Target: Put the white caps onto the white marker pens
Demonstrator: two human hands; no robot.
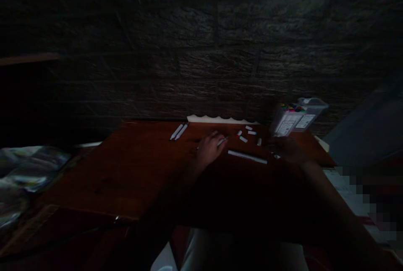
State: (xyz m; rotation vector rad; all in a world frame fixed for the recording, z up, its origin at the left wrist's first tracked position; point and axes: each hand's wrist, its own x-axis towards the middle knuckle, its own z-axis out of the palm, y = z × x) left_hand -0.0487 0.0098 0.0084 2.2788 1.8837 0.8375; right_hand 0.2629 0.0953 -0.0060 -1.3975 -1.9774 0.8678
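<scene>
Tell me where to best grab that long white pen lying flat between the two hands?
Probably mid-barrel, pinched from above across its thin width: the white pen lies flat on the table, both long sides free. The right hand is closest, by its right end.

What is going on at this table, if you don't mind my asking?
A person is at a dim wooden table with white markers spread out. The left hand grips a marker, while the right hand rests in shadow beside a box of markers. A long marker lies between the hands, small loose caps lie behind it, and a pair of markers sits further left.
</scene>
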